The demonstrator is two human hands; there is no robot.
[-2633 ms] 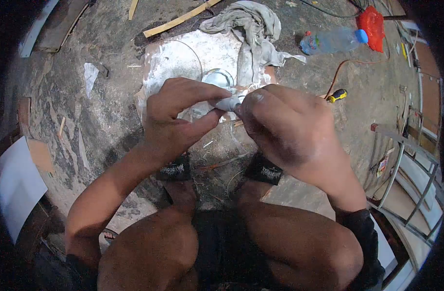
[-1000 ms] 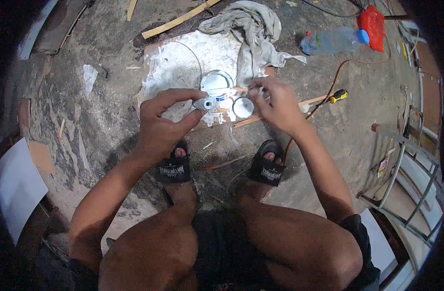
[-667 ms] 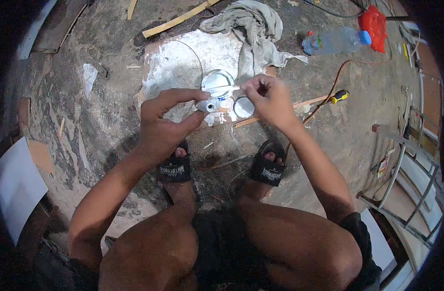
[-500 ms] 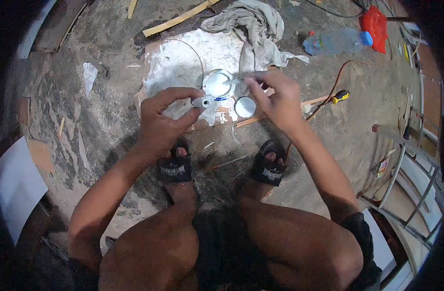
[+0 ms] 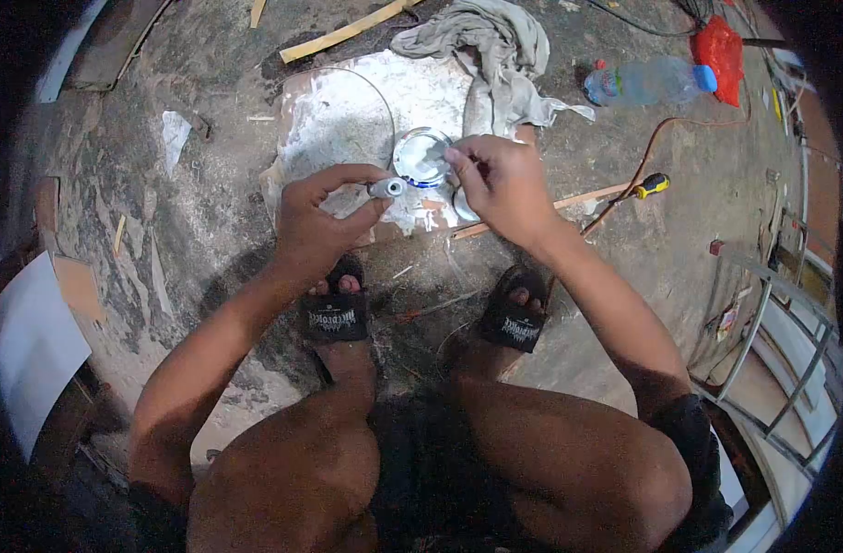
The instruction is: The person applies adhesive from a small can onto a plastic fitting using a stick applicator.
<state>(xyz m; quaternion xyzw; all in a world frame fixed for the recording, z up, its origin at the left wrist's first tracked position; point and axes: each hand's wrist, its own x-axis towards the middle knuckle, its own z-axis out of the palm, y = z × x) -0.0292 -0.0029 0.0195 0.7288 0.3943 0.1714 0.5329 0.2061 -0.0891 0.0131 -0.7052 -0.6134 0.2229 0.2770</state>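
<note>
My left hand (image 5: 322, 217) pinches a small grey cylinder (image 5: 387, 188) with a hole in its near end, between thumb and fingertips. Just beyond it stands an open round can (image 5: 422, 179) with whitish, shiny contents. My right hand (image 5: 503, 184) is closed at the can's right side, its fingertips at the rim. The thin tool in that hand is mostly hidden; its end appears to reach into the can. A round lid (image 5: 462, 205) lies partly covered beneath my right hand. The can and lid rest on a paint-smeared white board (image 5: 334, 115).
A crumpled grey cloth (image 5: 495, 41) lies behind the can. To the right are a plastic bottle (image 5: 647, 81), a red bag (image 5: 718, 60), a yellow-black screwdriver (image 5: 653, 185) and an orange cord (image 5: 644, 152). A metal frame (image 5: 762, 323) stands at far right; wood strips (image 5: 348, 32) lie behind.
My right hand has moved left and closer to the can, now covering much of the lid and the thin tool. My left hand keeps hold of the grey cylinder. The view has shifted slightly.
</note>
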